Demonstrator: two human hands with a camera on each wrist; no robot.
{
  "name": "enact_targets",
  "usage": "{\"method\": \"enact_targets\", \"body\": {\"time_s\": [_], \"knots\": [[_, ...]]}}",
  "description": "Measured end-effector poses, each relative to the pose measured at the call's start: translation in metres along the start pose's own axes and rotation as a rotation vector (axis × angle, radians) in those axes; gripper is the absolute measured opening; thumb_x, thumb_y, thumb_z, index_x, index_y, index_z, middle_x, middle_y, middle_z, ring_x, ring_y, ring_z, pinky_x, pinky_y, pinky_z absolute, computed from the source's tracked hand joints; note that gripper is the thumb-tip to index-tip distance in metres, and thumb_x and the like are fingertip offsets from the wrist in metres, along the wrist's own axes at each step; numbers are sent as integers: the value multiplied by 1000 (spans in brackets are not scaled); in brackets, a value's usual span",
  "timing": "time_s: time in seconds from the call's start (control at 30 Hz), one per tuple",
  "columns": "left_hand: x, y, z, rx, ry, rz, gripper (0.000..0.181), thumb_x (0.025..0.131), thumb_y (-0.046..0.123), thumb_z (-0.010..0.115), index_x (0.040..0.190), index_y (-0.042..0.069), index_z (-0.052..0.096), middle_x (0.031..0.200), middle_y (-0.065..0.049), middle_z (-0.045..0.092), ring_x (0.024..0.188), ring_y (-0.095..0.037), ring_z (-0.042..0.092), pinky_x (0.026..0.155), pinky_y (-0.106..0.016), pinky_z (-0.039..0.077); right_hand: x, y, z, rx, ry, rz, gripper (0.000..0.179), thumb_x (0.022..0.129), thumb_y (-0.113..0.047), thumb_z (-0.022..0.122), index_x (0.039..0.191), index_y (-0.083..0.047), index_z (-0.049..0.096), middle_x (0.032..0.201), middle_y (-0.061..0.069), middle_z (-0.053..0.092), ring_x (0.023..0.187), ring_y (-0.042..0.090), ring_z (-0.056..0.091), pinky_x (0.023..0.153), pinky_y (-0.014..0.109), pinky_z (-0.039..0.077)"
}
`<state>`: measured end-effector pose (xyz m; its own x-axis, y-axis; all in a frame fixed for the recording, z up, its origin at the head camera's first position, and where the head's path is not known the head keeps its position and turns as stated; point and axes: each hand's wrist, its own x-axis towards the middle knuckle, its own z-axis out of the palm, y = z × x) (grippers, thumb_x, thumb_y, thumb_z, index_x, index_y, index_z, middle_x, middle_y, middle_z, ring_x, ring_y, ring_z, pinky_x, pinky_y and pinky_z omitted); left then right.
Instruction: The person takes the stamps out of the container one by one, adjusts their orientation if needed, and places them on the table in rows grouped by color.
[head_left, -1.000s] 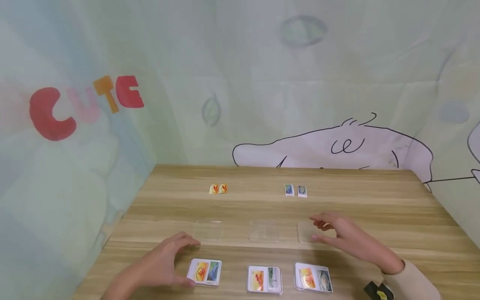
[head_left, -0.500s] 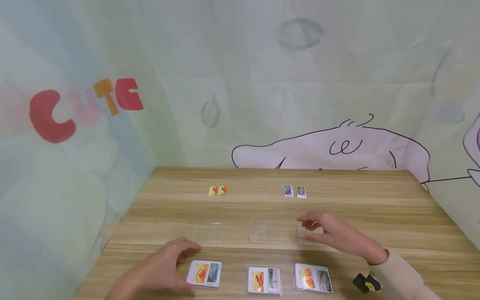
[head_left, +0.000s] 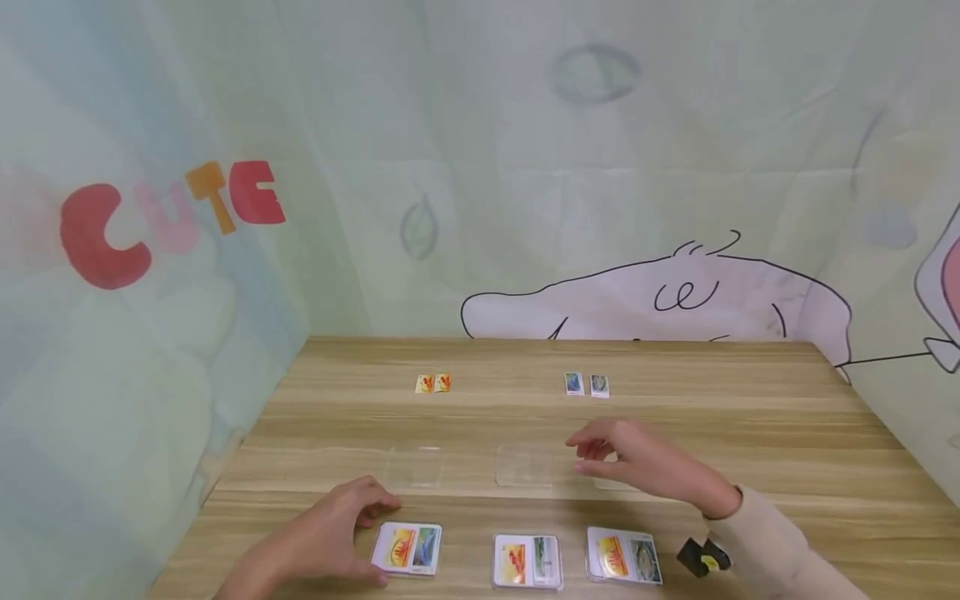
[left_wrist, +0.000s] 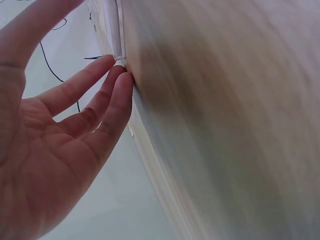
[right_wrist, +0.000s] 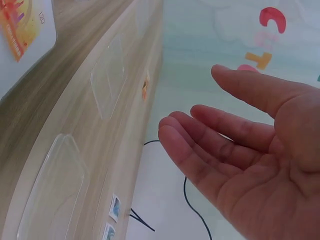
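My left hand [head_left: 322, 533] rests by the left clear case [head_left: 407, 548], which holds an orange stamp and a blue-green one on a white card. Its fingers are loosely bent, and the thumb tip lies at the case's near left corner. Above the table hovers my right hand [head_left: 637, 462], fingers relaxed and thumb apart, with nothing between them in the right wrist view. It partly hides the right clear plastic cover [head_left: 615, 482]. Similar filled cases lie in the middle [head_left: 527, 561] and at the right [head_left: 624, 556].
Two more transparent covers, left [head_left: 415, 468] and middle [head_left: 524, 467], lie behind the filled cases. Farther back are two orange stamps [head_left: 433, 383] and two blue-grey stamps [head_left: 587, 384]. A black object with a yellow spot [head_left: 703, 557] sits beside the right sleeve.
My right hand has moved left, across the right cover towards the middle one. The black object has shifted left with the sleeve. My left hand stays almost still beside the left case.
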<state>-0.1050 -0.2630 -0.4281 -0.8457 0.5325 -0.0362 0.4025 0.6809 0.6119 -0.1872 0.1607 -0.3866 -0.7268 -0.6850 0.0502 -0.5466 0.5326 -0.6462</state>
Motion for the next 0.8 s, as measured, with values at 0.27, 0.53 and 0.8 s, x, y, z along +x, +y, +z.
{"method": "enact_targets", "body": {"time_s": [0.27, 0.53, 0.8], "knots": [[2, -2, 0, -34, -29, -17, 71, 66, 44, 92, 120, 6, 65, 111, 5, 58, 95, -8, 57, 84, -29, 52, 12, -9, 8, 13, -11, -51, 31, 96, -26, 68, 116, -2, 70, 98, -3, 68, 86, 7, 60, 74, 26, 53], [2, -5, 1, -60, -37, -11, 74, 64, 46, 92, 121, 7, 64, 113, 5, 59, 97, -8, 57, 85, -29, 51, 22, -16, 18, 43, -32, -68, 32, 96, -26, 68, 116, -1, 69, 96, -6, 67, 86, 6, 60, 76, 25, 53], [0, -6, 2, -43, -28, 9, 74, 64, 48, 91, 121, 9, 65, 111, 8, 58, 96, -7, 57, 85, -30, 51, 31, -26, 24, 85, -53, -80, 28, 95, -21, 69, 115, -1, 69, 97, -1, 69, 86, 6, 61, 78, 25, 53]]}}
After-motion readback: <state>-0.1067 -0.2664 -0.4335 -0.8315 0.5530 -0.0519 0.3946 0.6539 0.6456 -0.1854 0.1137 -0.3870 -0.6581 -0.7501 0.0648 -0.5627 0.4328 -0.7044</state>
